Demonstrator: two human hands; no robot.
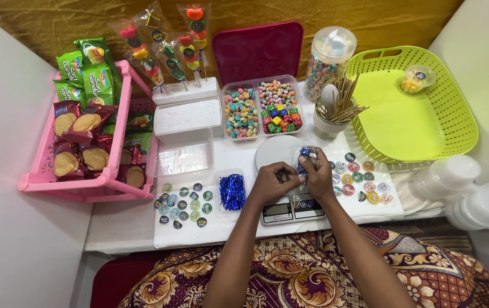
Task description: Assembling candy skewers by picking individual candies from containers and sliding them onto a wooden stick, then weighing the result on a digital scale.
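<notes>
Both hands, left hand [272, 181] and right hand [317, 171], pinched a small clear packet tied with shiny blue foil twist [303, 161] above the white digital scale [283, 153]; round colourful stickers [360, 178] lay just right of them.

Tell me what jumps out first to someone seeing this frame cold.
Probably the lime-green basket at the right, holding one small candy tub, and the pink rack of biscuit packets at the left. Dead centre, the left hand and right hand pinch a small blue foil piece above a kitchen scale.
</notes>
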